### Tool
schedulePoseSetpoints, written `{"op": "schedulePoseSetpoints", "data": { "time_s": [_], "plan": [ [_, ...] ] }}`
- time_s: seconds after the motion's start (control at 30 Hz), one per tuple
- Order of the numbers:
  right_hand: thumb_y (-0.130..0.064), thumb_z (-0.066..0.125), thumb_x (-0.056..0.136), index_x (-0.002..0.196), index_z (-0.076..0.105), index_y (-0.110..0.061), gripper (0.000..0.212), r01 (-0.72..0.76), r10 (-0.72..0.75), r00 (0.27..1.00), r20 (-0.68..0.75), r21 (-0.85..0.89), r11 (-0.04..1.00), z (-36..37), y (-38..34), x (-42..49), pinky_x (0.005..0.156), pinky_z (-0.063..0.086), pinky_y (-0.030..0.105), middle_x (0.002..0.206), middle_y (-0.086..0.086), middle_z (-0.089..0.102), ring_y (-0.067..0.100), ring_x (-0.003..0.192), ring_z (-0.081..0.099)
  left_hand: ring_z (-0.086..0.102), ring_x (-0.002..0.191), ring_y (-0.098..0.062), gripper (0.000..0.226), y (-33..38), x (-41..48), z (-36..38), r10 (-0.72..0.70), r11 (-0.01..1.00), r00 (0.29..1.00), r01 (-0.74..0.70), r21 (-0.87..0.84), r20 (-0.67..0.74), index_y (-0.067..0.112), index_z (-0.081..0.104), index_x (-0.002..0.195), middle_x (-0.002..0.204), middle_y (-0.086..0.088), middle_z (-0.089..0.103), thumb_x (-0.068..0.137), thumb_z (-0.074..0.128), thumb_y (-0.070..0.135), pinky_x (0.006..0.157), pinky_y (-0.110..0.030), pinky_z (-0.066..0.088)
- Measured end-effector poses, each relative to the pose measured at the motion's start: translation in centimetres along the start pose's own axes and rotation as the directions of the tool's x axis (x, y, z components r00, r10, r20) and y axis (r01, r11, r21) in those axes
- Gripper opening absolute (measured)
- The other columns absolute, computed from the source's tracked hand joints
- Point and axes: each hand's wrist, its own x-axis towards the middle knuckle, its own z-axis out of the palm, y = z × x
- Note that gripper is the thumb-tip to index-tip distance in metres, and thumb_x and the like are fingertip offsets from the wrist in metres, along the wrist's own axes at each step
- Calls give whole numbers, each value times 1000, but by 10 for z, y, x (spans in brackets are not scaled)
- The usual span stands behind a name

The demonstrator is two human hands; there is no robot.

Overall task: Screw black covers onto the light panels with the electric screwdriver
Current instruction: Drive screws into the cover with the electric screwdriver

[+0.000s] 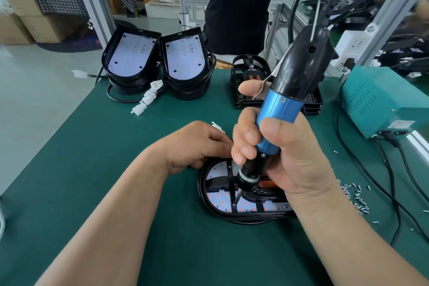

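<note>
Right hand [278,158] grips the electric screwdriver [285,104], whose shaft runs down and leftward to a screw [234,204] in the black cover [222,180] on the light panel [218,199] lying on the surface [116,146] (left hand [199,146] curls at its far rim, grasp hidden).

My right hand [290,158] hides the three o'clock side of the light panel [218,202] and the fingertips of my left hand [195,144], and the screw [234,204] under the screwdriver [278,109] is too small for me to read.
</note>
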Motion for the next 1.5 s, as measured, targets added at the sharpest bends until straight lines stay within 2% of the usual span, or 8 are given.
{"op": "schedulePoseSetpoints", "data": {
  "time_s": [0.2,0.33,0.43,0.53,0.8,1.0,1.17,1.5],
  "plan": [
    [-22,77,88,129,56,-17,46,155,-134,969,-209,90,984,-5,-5,2,66,51,31,78,-1,49,14,64,50,23,48,-8,21,-5,3,-2,-19,996,1000,21,-87,21,20,77,79,56,12,38,94,78,34,42,-19,18],
    [-19,52,101,127,53,-17,27,214,-152,900,-407,111,970,-10,-6,5,67,52,30,79,-2,50,13,66,49,26,48,-4,23,-6,10,-8,-105,901,992,65,-429,-68,9,69,96,68,5,43,106,60,28,37,-15,20],
    [-21,52,103,128,51,-17,25,268,-159,851,-500,153,951,-15,-8,6,70,53,29,81,-2,52,12,68,51,35,54,-4,8,-3,14,-12,-144,529,989,44,-847,-38,6,62,102,78,-1,53,97,56,9,37,-14,27],
    [-20,53,106,128,52,-16,23,316,-169,796,-581,160,935,-21,-11,6,73,53,29,83,-2,53,12,69,53,44,65,-9,26,-4,17,-9,-114,172,993,21,-985,1,2,56,112,90,-9,55,88,51,-5,43,-16,36],
    [-17,55,106,123,55,-14,17,364,-130,704,-699,197,910,-28,-12,7,72,55,30,82,0,55,14,68,55,34,51,-2,21,-8,24,4,-131,533,988,2,-846,-80,2,56,118,79,-1,59,106,40,-1,33,-14,24],
    [-15,56,106,119,57,-14,13,369,-128,681,-721,187,911,-28,-12,7,72,56,32,81,1,55,15,68,56,29,51,-1,15,-11,20,2,-88,665,992,-10,-747,-92,5,61,112,77,3,58,108,52,16,34,-12,22],
    [-15,56,107,122,55,-14,16,369,-128,669,-732,178,912,-29,-11,7,74,55,32,81,1,55,15,69,55,33,51,-2,42,-12,22,3,-122,661,985,-13,-751,-125,-1,65,126,76,3,56,102,59,33,35,-13,25],
    [-14,58,106,123,55,-14,17,371,-137,668,-732,167,914,-32,-9,7,75,56,33,82,2,54,16,70,56,33,52,-3,26,-13,23,-1,-114,613,990,1,-790,-88,-6,61,125,82,-2,61,104,46,0,35,-12,24]
  ]
}}
